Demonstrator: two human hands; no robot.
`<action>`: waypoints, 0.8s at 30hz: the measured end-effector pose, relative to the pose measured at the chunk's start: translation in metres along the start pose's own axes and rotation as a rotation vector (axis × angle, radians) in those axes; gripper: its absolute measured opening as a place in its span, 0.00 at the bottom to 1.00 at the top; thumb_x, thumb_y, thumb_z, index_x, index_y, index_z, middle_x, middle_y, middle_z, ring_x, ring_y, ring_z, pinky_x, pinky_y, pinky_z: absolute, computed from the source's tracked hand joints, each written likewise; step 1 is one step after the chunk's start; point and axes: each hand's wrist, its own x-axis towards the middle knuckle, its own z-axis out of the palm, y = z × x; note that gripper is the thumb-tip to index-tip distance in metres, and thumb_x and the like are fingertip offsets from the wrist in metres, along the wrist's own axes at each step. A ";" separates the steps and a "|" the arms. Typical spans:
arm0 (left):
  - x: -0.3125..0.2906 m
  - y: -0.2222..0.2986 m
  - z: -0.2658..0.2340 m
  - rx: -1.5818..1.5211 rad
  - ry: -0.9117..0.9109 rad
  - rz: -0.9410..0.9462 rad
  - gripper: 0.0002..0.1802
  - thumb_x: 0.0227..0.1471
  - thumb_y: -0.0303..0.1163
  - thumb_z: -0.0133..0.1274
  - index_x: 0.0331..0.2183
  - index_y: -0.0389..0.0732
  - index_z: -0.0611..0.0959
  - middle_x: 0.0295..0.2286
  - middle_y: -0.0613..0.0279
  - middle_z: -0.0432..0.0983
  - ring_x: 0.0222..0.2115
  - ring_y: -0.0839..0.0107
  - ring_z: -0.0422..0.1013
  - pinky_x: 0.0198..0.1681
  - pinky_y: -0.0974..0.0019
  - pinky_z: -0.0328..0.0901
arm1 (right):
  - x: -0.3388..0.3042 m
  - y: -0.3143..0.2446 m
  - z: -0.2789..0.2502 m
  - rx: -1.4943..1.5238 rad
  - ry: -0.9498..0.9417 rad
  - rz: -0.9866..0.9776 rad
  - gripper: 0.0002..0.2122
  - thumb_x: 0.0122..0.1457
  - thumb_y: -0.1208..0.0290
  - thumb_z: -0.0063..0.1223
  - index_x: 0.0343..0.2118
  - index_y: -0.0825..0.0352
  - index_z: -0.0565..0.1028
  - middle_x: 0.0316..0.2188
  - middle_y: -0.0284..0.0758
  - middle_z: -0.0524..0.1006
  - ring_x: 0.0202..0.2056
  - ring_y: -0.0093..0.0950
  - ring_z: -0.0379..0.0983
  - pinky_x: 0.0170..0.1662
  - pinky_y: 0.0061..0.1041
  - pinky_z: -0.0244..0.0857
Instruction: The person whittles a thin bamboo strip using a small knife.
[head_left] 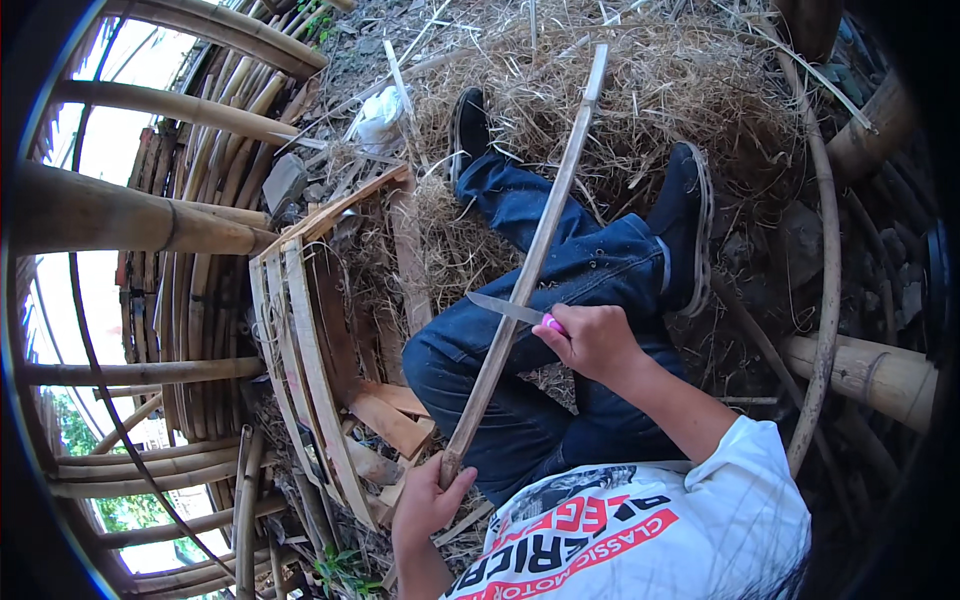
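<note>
A long split bamboo strip (548, 225) slants across my lap, its far end over the pile of shavings. My left hand (430, 505) is closed round its near end. In my right hand (592, 340) is a knife (505, 308) with a pink handle, its blade lying across the middle of the strip. Most of the knife's handle is hidden by my fingers. Under the strip are my legs in blue jeans (480, 370).
Pale shavings (620, 100) heap beyond my feet. A slatted wooden crate (300, 350) stands at my left, near a white plastic bag (380, 120). Bamboo poles (140, 215) line the left side; another thick pole (865, 375) lies at the right.
</note>
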 end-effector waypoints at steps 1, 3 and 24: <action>-0.001 0.004 0.002 -0.007 0.000 -0.006 0.14 0.54 0.35 0.60 0.30 0.34 0.77 0.14 0.70 0.64 0.16 0.82 0.57 0.19 0.70 0.55 | 0.003 -0.002 -0.001 -0.004 -0.008 -0.004 0.20 0.62 0.50 0.48 0.21 0.61 0.72 0.14 0.38 0.73 0.18 0.39 0.74 0.19 0.35 0.65; -0.002 0.013 0.006 -0.102 0.056 -0.038 0.13 0.56 0.35 0.56 0.30 0.34 0.77 0.15 0.69 0.65 0.18 0.82 0.58 0.20 0.71 0.56 | 0.007 -0.003 -0.003 -0.016 -0.029 -0.009 0.20 0.62 0.50 0.48 0.21 0.61 0.73 0.14 0.38 0.73 0.18 0.39 0.74 0.19 0.35 0.66; -0.043 -0.030 0.030 -0.140 -0.126 -0.212 0.16 0.60 0.36 0.50 0.29 0.32 0.75 0.16 0.55 0.68 0.19 0.75 0.59 0.22 0.65 0.59 | -0.046 -0.008 0.002 -0.015 -0.425 0.134 0.20 0.62 0.52 0.47 0.22 0.64 0.74 0.16 0.42 0.75 0.20 0.43 0.75 0.23 0.39 0.68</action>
